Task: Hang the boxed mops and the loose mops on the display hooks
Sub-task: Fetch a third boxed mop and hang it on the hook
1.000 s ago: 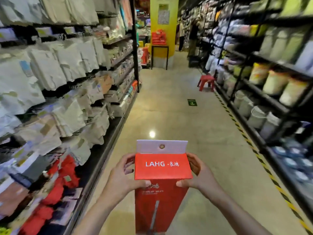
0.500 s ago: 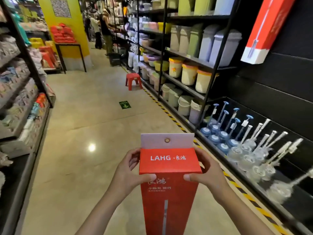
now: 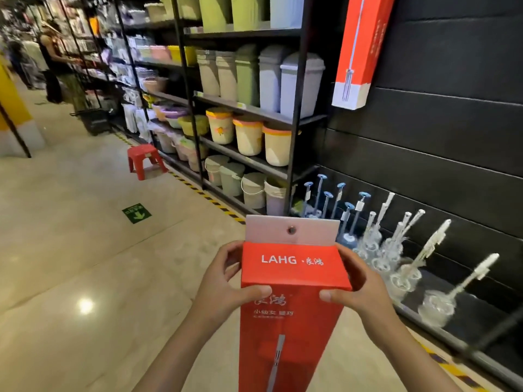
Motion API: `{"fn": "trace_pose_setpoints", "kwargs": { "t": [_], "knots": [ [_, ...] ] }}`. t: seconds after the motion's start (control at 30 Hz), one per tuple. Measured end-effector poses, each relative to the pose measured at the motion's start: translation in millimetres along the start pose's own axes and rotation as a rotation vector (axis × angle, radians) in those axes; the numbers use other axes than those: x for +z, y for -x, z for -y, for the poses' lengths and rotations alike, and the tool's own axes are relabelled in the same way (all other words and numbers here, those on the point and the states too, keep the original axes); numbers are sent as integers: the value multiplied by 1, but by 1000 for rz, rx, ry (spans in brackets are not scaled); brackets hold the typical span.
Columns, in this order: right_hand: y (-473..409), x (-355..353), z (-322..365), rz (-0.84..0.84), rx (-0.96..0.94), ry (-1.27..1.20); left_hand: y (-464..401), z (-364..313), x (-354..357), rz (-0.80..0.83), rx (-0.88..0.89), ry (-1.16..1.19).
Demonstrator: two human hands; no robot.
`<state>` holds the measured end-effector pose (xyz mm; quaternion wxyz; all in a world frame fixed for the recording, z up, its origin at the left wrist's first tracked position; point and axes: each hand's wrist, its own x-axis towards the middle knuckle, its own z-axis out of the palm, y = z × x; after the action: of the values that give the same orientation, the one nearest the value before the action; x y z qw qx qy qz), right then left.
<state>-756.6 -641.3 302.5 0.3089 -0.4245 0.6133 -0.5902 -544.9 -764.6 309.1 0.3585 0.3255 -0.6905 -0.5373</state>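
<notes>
I hold a tall red boxed mop upright in front of me, its white hang tab with a round hole at the top. My left hand grips its left side with the thumb on the front. My right hand grips the right side the same way. Another red boxed mop hangs high on the black slat wall at the upper right. No hooks can be made out on the wall.
Several toilet brushes and plungers stand on the low black shelf at the right. Black shelving holds bins and buckets. A red stool stands on the aisle floor. A person stands far down the aisle.
The view has swung right, from the aisle and left shelves toward the black wall and hanging box. Both hands keep the same grip on the boxed mop.
</notes>
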Motion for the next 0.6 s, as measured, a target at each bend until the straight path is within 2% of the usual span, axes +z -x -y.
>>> {"fn": "trace_pose_setpoints", "kwargs": {
  "t": [0.2, 0.6],
  "knots": [
    [-127, -13, -20, -35, -35, -67, -131, 11, 7, -3, 9, -36],
    [-354, -63, -8, -87, -146, -91, -369, -7, 32, 30, 125, 19]
  ]
}}
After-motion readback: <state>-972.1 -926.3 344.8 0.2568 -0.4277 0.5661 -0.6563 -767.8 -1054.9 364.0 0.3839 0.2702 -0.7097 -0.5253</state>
